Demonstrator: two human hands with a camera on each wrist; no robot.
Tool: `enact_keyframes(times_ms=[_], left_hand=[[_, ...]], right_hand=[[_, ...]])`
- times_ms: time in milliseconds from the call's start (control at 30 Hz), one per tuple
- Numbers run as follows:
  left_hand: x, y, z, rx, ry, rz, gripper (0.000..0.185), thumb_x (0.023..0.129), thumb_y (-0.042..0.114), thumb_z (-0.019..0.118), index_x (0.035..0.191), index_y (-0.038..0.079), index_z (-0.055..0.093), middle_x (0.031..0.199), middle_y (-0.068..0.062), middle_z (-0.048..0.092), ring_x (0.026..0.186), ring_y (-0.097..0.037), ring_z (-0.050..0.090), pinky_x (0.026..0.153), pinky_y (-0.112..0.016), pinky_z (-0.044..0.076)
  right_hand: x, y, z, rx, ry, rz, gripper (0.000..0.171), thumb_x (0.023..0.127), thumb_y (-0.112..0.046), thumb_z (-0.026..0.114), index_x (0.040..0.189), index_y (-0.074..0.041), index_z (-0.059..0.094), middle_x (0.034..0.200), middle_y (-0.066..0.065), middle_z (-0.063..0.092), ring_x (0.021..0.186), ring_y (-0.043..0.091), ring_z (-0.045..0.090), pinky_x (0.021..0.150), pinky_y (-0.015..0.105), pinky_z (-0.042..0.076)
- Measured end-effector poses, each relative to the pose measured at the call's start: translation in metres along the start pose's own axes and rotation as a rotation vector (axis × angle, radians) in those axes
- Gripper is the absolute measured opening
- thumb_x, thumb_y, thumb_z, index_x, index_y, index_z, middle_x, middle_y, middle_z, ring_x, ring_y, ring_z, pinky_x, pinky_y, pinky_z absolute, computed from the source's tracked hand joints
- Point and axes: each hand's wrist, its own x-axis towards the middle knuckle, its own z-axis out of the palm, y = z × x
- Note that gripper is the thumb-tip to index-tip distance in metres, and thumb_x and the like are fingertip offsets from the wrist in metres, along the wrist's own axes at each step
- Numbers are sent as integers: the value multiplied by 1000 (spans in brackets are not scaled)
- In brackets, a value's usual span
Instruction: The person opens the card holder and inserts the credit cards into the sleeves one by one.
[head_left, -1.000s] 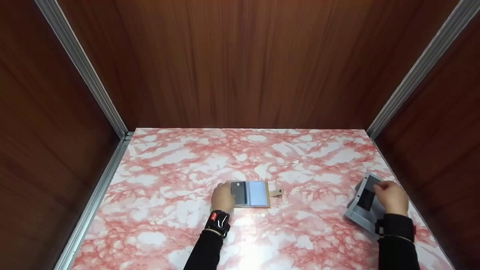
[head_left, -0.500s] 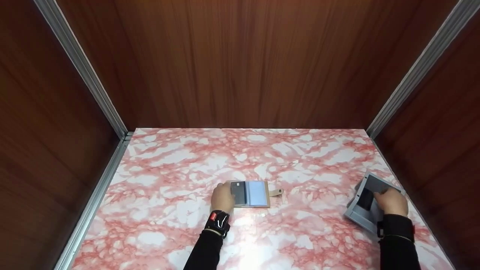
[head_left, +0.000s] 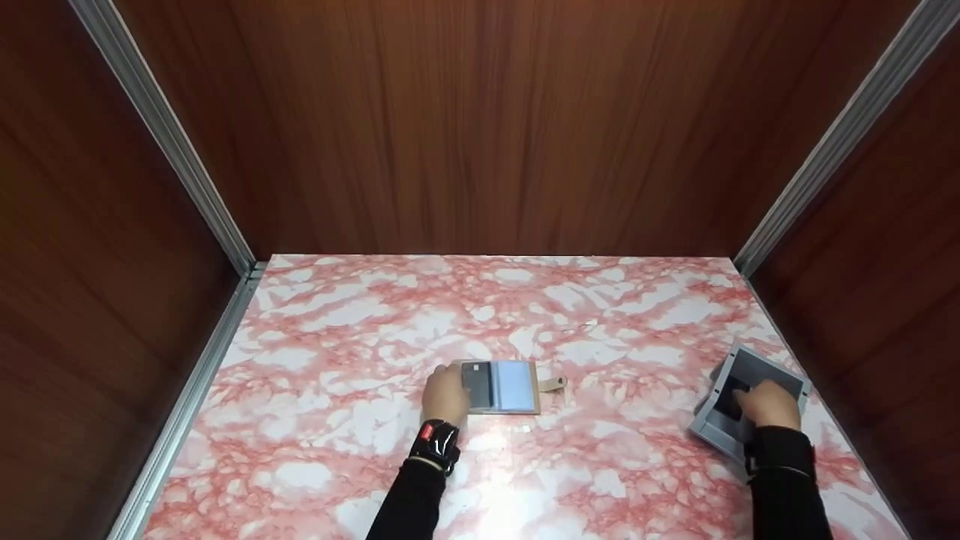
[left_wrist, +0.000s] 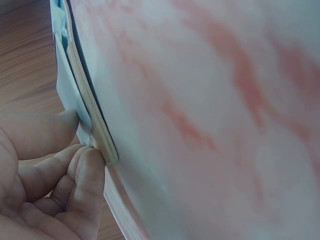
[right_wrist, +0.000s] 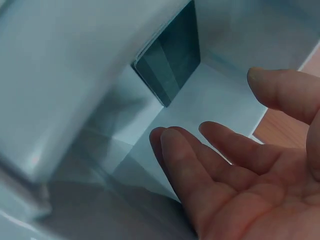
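Right hand had moved deeper into the grey box, loosely spread and empty, putting the dark card inside seemingly within reach; left hand pinched the open card holder on the table

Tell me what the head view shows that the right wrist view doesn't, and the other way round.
Only the head view: the left hand gripping the left side of an open, tan, clear-sleeved card holder, its tan strap out to the right.

Only the right wrist view: the palm of the right hand and the gap between it and a flat, dark, rectangular card.

Both: the right hand reaching into a smooth, grey, open box, plus the dark card, partly hidden in the head view.
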Motion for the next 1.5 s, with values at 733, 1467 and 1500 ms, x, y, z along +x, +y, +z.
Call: enact_keyframes(times_ms=[733, 1467, 1500], left_hand=[[0, 0, 0, -15, 5, 7, 33, 75, 2, 79, 105, -5, 68, 86, -18, 62, 82, -38, 64, 74, -49, 52], [0, 0, 0, -2, 9, 5, 33, 74, 3, 80, 103, -4, 68, 86, -20, 64, 83, -40, 65, 75, -50, 52], [0, 0, 0, -4, 8, 6, 33, 74, 3, 80, 103, -4, 68, 86, -20, 64, 83, -40, 64, 75, -50, 52]], right_hand=[[1, -2, 12, 65, -65, 6, 56, 96, -26, 51, 110, 28, 49, 105, 42, 54, 87, 46, 56, 84, 57, 45], [2, 3, 13, 282, 10, 83, 57, 97, -30, 50, 115, 24, 46, 83, 24, 58, 89, 45, 55, 84, 51, 44], [2, 3, 12, 292, 9, 85, 59, 97, -30, 50, 117, 25, 44, 86, 26, 57, 90, 46, 55, 85, 51, 44]])
